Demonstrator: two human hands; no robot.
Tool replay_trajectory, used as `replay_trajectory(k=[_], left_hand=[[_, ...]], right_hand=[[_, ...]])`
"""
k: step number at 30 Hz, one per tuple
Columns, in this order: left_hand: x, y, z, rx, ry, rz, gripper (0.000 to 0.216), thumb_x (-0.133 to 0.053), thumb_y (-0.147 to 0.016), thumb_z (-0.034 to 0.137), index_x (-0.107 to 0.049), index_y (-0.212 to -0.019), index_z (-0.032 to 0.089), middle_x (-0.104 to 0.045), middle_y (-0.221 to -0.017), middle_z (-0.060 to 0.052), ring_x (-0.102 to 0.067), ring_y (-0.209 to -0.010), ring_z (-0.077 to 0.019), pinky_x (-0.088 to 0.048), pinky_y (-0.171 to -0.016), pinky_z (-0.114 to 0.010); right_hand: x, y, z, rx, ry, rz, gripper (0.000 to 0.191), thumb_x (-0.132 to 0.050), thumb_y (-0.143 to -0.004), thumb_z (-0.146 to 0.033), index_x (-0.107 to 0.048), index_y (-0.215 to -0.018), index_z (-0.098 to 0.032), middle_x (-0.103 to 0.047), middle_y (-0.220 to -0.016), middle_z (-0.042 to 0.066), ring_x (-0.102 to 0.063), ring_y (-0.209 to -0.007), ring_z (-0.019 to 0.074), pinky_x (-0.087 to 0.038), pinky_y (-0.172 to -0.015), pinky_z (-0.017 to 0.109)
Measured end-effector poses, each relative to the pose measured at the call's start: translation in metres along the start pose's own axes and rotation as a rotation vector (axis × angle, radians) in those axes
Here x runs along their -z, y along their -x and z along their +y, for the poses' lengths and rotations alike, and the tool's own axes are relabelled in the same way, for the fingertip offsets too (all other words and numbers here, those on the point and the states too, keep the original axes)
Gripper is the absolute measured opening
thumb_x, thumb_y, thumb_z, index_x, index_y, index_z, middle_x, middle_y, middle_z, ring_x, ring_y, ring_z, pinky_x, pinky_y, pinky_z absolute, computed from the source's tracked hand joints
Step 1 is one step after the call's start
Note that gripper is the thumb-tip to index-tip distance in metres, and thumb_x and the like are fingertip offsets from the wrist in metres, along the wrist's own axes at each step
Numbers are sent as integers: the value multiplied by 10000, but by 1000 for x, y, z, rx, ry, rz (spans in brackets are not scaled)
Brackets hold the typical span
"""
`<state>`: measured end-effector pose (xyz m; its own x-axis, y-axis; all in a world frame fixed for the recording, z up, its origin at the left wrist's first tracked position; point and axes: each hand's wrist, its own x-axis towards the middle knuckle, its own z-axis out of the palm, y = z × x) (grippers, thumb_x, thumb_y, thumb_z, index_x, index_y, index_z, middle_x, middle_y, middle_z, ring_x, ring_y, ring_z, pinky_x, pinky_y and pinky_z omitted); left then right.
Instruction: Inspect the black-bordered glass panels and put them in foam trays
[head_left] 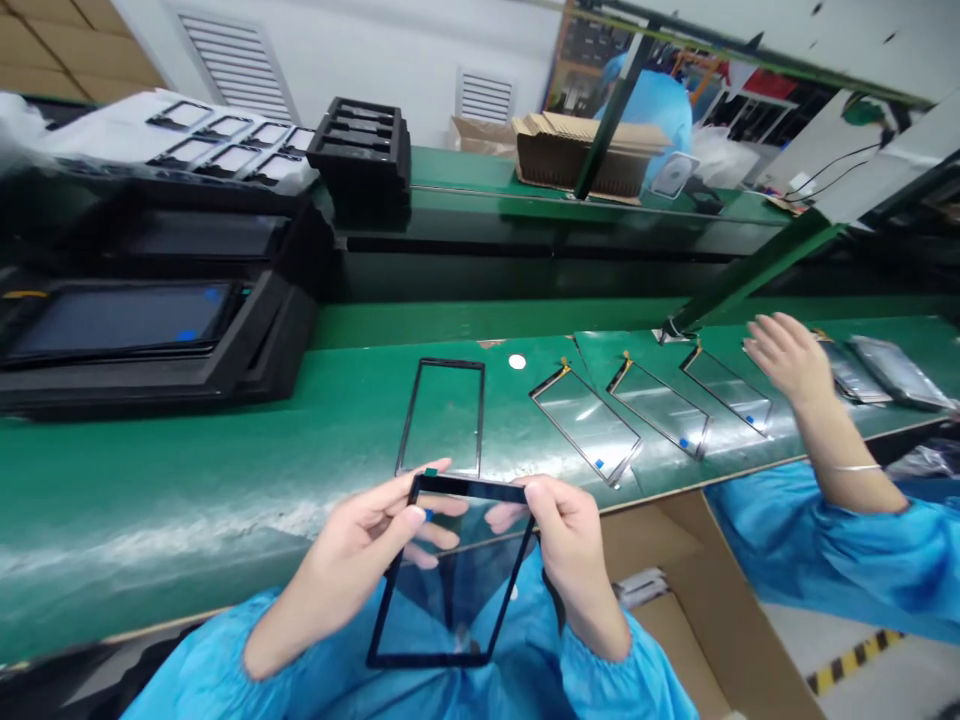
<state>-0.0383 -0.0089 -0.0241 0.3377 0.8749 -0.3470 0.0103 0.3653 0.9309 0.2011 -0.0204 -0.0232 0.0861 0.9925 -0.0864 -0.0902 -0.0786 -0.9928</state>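
Between both hands, above my lap at the bench edge, I hold a clear glass touch panel (459, 590) with a black border, tilted toward me. My left hand (367, 545) grips its upper left corner, thumb in front and fingers showing through the glass. At the upper right corner, my right hand (566, 530) pinches the border the same way. Just beyond them, a thin black rectangular frame (481, 420) lies flat on the green bench (360, 400). To its right lie three similar glass panels with orange flex tails, the nearest being a panel (589, 420) with a blue tab.
Black foam trays (255, 340) holding dark screens stand at the left. A co-worker's hand (795, 365) hovers over the bench at the right, near wrapped panels (896, 370). A green post (750, 265) rises behind the panels. An open cardboard box (720, 600) sits below the edge.
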Motion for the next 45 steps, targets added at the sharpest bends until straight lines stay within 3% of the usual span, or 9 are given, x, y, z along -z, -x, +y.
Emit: replay_trajectory(k=[7,10,14,24,29,32,37,41,45], left_hand=[[1,0,13,-206,-548,-166,729,-753,-939,319,-505,-1618,407,-768,-1396,-40,-772,-1169,-277,-620,-997,-350],[-3,-2,14,-135,-496,-223,602,-706,-954,304,-601,-1543,373,-843,-1192,-43,-817,-898,-245,-653,-785,-301],[-3,-1,11,6,-132,47,388,-692,-979,392,-656,-1319,210,-843,-1104,-145,-816,-780,-248,-610,-558,-258],[6,-2,-6,-89,-31,198,457,-721,-974,495,-539,-1295,224,-834,-1099,-151,-813,-683,-261,-610,-468,-292],[10,-7,2,-510,-600,342,584,-681,-999,304,-492,-1552,312,-603,-1592,-144,-696,-1326,-339,-575,-1104,-513],[5,-13,13,-734,-974,123,454,-673,-1005,257,-650,-1453,330,-720,-1471,-71,-684,-1345,-315,-429,-1245,-516],[-6,-23,15,-659,-978,-101,281,-586,-1057,248,-803,-1232,284,-871,-1050,-56,-835,-922,-233,-634,-895,-303],[6,-17,10,-712,-858,108,372,-717,-996,326,-756,-1364,358,-797,-1334,-74,-720,-1283,-315,-515,-1162,-455],[21,-6,2,-664,-228,532,598,-733,-988,447,-576,-1561,382,-619,-1583,-111,-579,-1456,-353,-478,-1200,-518]], right_hand=[[-15,3,7,49,212,-249,243,-715,-971,-389,-870,-840,-256,-850,-742,16,-799,-646,214,-625,-661,291],[-10,0,11,123,178,-44,183,-722,-967,-362,-884,-938,-281,-872,-875,19,-820,-790,226,-645,-783,321],[22,-5,21,179,195,230,318,-625,-1041,-458,-856,-1120,-254,-839,-1194,103,-793,-1086,283,-619,-975,408],[25,8,32,13,-152,143,231,-808,-929,-419,-769,-1047,-225,-850,-764,52,-767,-503,189,-623,-561,273],[20,9,25,10,-110,140,247,-808,-921,-444,-766,-986,-209,-850,-756,73,-783,-513,206,-633,-541,271],[14,15,28,-21,-36,69,303,-797,-920,-493,-787,-987,-197,-852,-769,97,-793,-535,226,-644,-545,285],[1,18,35,-52,49,109,401,-825,-853,-589,-817,-962,-204,-849,-778,94,-798,-577,248,-662,-598,310],[6,5,43,-57,3,158,487,-844,-814,-642,-792,-1002,-196,-837,-755,79,-756,-529,229,-636,-578,323],[14,-20,60,-78,-245,284,560,-864,-827,-597,-724,-1205,-209,-857,-897,66,-766,-597,205,-617,-571,292]])
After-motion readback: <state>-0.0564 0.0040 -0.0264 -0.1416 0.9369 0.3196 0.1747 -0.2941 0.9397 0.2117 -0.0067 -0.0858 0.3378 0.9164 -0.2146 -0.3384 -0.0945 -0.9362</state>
